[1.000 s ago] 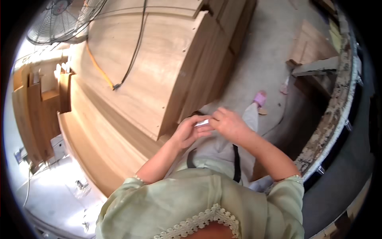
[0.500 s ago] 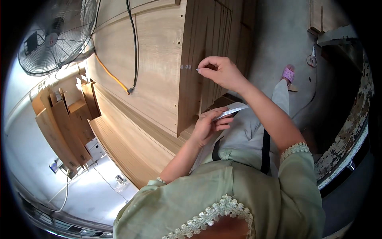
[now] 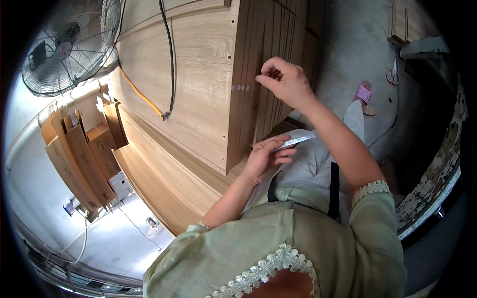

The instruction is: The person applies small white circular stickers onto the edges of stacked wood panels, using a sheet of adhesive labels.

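A stack of light oak-grain wooden panels (image 3: 198, 89) fills the upper middle of the view, its broad top face showing and its layered edges (image 3: 278, 59) turned to the right. A black cable (image 3: 170, 54) and an orange cable (image 3: 141, 94) lie across the top face and meet near its lower edge. Lower, wider panels (image 3: 159, 184) step out beneath the stack. To the right is a grey concrete floor (image 3: 353, 44), on which a pair of scissors (image 3: 393, 75) lies near the upper right.
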{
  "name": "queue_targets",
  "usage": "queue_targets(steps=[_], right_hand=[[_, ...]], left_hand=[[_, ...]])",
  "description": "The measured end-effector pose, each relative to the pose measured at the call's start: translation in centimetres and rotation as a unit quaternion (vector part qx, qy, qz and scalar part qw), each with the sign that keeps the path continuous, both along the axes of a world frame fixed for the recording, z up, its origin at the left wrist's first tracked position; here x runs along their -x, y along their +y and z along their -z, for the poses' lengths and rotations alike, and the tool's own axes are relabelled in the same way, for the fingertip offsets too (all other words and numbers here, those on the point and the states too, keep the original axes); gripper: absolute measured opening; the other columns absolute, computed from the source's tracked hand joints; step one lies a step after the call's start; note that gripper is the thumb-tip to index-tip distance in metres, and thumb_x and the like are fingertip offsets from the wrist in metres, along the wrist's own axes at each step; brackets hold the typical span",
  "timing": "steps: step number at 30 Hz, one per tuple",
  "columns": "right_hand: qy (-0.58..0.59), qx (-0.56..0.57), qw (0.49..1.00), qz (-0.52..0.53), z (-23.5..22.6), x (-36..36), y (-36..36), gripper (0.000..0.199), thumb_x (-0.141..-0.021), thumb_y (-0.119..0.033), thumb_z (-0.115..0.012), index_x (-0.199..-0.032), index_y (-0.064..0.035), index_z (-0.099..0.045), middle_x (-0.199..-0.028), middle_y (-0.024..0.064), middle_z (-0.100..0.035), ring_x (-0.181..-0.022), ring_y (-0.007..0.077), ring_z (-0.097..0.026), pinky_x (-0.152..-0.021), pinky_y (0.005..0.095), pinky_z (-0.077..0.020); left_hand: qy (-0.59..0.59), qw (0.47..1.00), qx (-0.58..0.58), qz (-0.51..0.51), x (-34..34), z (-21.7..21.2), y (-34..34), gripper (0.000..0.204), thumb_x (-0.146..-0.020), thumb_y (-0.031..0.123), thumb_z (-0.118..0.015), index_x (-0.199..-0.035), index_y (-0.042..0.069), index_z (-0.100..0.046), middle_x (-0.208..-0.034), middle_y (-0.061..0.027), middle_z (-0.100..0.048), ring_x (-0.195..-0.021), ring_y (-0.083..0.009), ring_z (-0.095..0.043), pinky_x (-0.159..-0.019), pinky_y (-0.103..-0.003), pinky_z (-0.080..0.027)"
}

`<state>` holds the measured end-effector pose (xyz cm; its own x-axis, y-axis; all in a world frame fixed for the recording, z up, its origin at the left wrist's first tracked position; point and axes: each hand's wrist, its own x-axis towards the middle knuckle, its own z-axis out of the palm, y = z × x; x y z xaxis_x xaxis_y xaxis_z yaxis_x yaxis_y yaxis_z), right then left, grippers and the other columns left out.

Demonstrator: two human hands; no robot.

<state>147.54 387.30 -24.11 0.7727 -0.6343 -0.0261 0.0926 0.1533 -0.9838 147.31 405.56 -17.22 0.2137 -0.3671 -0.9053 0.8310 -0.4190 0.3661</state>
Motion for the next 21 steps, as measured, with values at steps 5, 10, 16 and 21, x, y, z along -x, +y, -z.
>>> queue_targets(steps=[5,10,16,21], right_hand=[[-0.054,-0.085,0.993,-0.057,-0.4,0.5,1.3,0.014,-0.076,-0.006,-0.065,-0.087,-0.0022,-0.057,-0.076,0.0041,-0.063,-0.071,0.0111,-0.061,-0.065,0.0248,-0.0502],[-0.067,-0.032,0.997,-0.027,-0.7,0.1,1.5,0.017,-0.074,-0.004,-0.067,-0.086,-0.0026,-0.054,-0.074,0.0045,-0.061,-0.07,0.0133,-0.061,-0.063,0.0263,-0.0498],[0.017,-0.009,1.0,0.007,1.4,0.1,0.0,0.02,-0.073,-0.003,-0.069,-0.084,-0.0019,-0.052,-0.087,0.0066,-0.056,-0.075,0.015,-0.06,-0.064,0.0273,-0.0489],[-0.061,-0.106,0.989,-0.081,1.4,0.4,1.2,0.018,-0.077,0.003,-0.061,-0.091,-0.0023,-0.051,-0.088,0.0037,-0.053,-0.077,0.0101,-0.056,-0.067,0.0234,-0.0484]], left_hand=[[-0.003,1.0,-0.005,0.002,-0.4,-0.1,0.3,0.034,-0.093,0.009,-0.044,-0.121,-0.008,-0.048,-0.107,-0.0201,-0.06,-0.093,-0.0257,-0.065,-0.072,-0.031,-0.057],[0.0,1.0,-0.007,0.006,-0.7,0.1,0.6,0.034,-0.093,0.009,-0.044,-0.121,-0.008,-0.048,-0.107,-0.0207,-0.06,-0.093,-0.0254,-0.065,-0.072,-0.031,-0.057],[-0.009,0.999,-0.007,0.032,-0.8,0.1,0.8,0.037,-0.092,0.011,-0.044,-0.123,-0.009,-0.045,-0.109,-0.0221,-0.06,-0.096,-0.029,-0.064,-0.075,-0.034,-0.056],[-0.023,0.999,-0.016,0.039,-0.5,-0.6,0.3,0.038,-0.092,0.012,-0.045,-0.123,-0.009,-0.045,-0.108,-0.0219,-0.06,-0.097,-0.0292,-0.063,-0.077,-0.035,-0.056]])
